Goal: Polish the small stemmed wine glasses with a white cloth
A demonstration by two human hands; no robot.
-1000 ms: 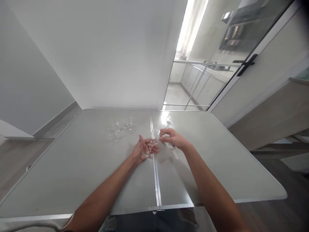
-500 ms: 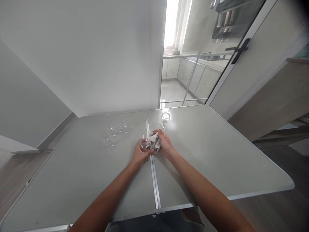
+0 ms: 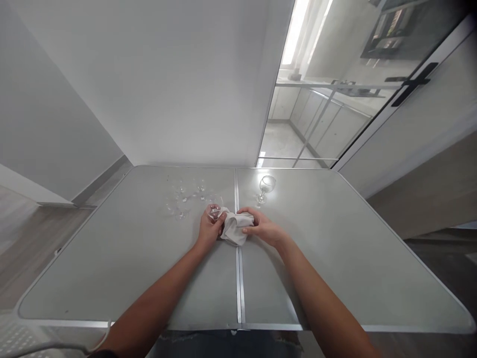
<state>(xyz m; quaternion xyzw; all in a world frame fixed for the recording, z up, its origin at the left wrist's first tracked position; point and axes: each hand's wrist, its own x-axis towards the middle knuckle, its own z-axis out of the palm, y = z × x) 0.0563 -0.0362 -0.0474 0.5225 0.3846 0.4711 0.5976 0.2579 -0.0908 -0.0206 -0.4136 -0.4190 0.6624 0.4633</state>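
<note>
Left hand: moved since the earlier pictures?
Yes: the left hand moved left, away from the metal table seam, which it reached over before.

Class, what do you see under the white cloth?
The table and its metal seam show beyond the near and far edges of the white cloth; whatever lies directly beneath is covered.

Daylight enters through an overexposed window [image 3: 296, 37] at the far right. Glare whitens the table [image 3: 335, 258] behind the standing glass [image 3: 267, 184]. Soft shadow falls beside the right forearm [image 3: 316, 278]; the white cloth [image 3: 235, 229] shades gently. Clustered glasses [image 3: 201, 185] on the left look faint. Wide-angle distortion stretches the edges.
</note>
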